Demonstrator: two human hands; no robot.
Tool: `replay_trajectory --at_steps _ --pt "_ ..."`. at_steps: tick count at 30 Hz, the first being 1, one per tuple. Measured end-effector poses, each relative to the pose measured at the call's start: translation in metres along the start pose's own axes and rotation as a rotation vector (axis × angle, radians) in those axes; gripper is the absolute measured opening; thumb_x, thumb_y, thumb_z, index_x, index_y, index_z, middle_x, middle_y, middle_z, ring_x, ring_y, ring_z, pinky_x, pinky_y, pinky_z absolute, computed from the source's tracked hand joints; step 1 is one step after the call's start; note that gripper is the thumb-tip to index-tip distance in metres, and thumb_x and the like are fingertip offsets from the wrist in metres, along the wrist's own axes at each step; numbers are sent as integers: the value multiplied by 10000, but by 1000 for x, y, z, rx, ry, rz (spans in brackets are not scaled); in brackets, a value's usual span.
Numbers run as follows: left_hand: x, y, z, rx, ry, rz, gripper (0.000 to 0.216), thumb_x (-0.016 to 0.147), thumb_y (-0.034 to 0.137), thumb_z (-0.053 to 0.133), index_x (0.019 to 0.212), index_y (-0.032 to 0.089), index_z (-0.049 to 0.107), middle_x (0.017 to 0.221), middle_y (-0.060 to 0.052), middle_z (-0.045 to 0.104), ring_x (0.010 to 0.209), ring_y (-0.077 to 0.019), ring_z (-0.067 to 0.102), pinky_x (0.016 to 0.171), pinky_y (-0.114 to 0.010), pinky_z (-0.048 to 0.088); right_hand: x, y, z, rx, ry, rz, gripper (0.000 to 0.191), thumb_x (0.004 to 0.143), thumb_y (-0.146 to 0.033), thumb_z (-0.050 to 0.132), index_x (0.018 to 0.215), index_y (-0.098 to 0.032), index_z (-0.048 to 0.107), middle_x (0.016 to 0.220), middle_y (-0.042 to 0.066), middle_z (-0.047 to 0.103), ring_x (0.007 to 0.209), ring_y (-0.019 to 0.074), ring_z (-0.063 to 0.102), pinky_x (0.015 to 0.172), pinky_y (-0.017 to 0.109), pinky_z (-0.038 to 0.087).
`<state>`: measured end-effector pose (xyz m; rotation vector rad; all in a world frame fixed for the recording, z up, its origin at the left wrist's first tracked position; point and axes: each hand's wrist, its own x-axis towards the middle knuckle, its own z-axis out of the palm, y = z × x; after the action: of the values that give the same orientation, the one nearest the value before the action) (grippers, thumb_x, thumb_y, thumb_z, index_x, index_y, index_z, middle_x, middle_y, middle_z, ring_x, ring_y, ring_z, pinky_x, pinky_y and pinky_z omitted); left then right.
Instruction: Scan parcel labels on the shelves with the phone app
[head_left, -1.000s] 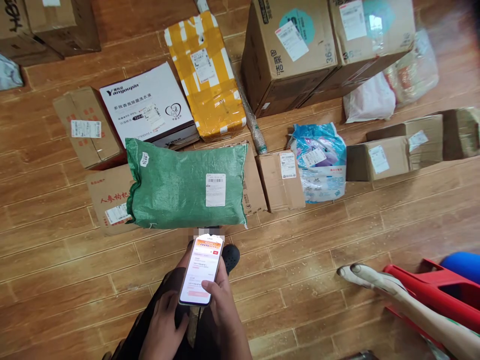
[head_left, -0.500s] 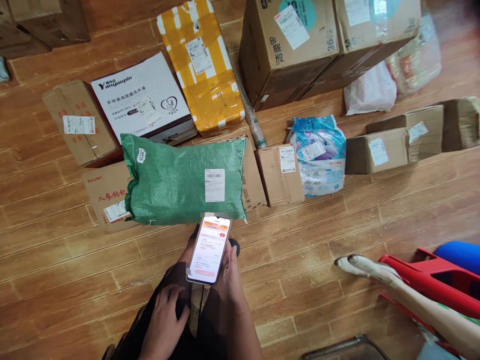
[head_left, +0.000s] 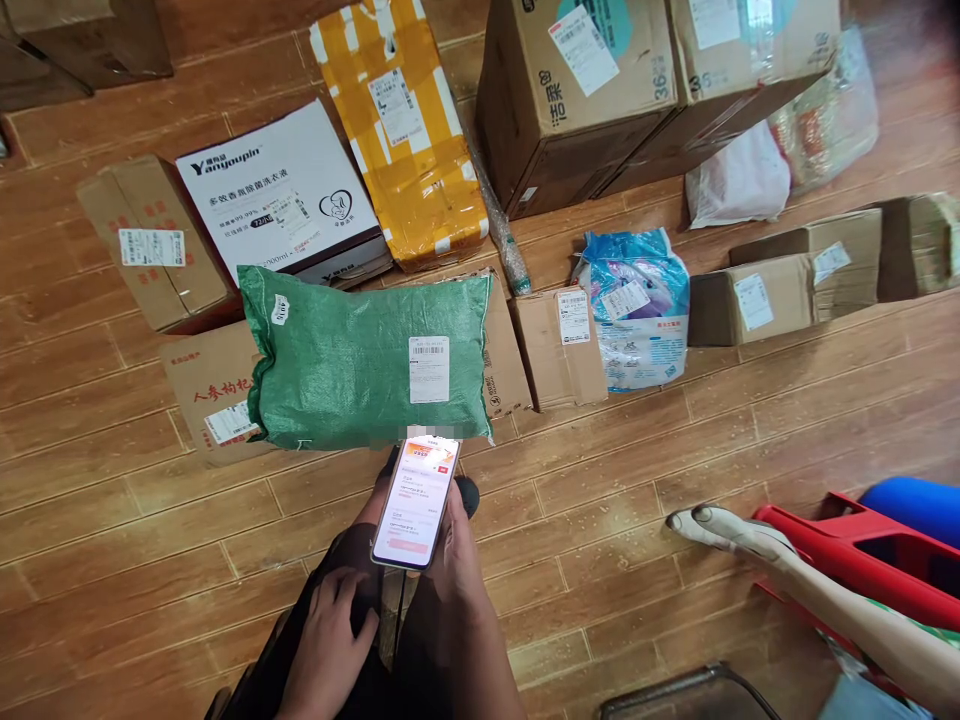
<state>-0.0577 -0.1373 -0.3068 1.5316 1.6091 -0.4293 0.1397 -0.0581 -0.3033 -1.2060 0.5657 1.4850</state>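
Note:
A smartphone with a lit screen is held up over my knees by my right hand. Its fingers wrap the phone's right edge and partly hide behind it. My left hand rests on my dark-clothed leg, fingers loosely spread and nothing in it. Just beyond the phone lies a green woven parcel with a white label, on top of cardboard boxes. A box with red lettering shows from under its left end.
Beyond are a white Yanyoupin box, a yellow-taped parcel, large cartons, a small box and a blue-white bag. At right, another person's leg reaches past a red plastic frame. A dark metal rail stands below.
The view has shifted very slightly. Both hands and the phone stay in nearly the same place, and the parcels have not moved.

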Motion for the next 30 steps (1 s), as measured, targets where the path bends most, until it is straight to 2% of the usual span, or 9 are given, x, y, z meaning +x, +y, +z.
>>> replay_trajectory --at_steps 3,5,14,23,27,30 --pt "0 0 0 12 3 0 373 799 289 434 1062 137 649 1111 -147 598 1084 -300 585 1007 -530 477 1 2 -2 -13 22 -27 518 619 -459 853 1048 -266 637 934 -27 770 860 230 712 777 344 562" --pt "-1 0 0 17 9 7 364 797 285 439 1057 140 648 1109 -144 599 1085 -301 586 1001 -526 482 2 3 -3 -20 40 -41 515 613 -422 856 1044 -263 623 922 -24 775 808 230 716 737 345 567" --pt "0 -1 1 14 0 -3 365 805 297 438 1067 145 642 1122 -141 590 1099 -305 577 1008 -527 475 4 3 -2 -52 70 -49 513 612 -425 836 1033 -238 611 916 3 777 846 252 718 748 353 562" --pt "-1 2 -2 19 -21 -24 382 796 299 426 1067 145 647 1129 -143 581 1108 -303 569 1021 -512 465 -1 -4 1 -34 111 -17 401 619 -361 742 986 -240 637 841 -28 778 715 208 708 656 302 555" --pt "0 2 -2 15 -43 -39 398 794 307 431 1081 132 643 1133 -149 583 1116 -302 562 1037 -509 454 0 -4 0 -29 114 -31 379 638 -375 731 988 -244 665 865 -34 778 727 193 703 611 269 543" --pt "1 1 -1 16 -51 -48 400 797 310 429 1089 132 637 1143 -149 581 1124 -300 560 1045 -510 447 1 -2 -1 -18 117 -45 372 651 -402 733 985 -249 677 886 -36 779 764 194 706 642 273 550"
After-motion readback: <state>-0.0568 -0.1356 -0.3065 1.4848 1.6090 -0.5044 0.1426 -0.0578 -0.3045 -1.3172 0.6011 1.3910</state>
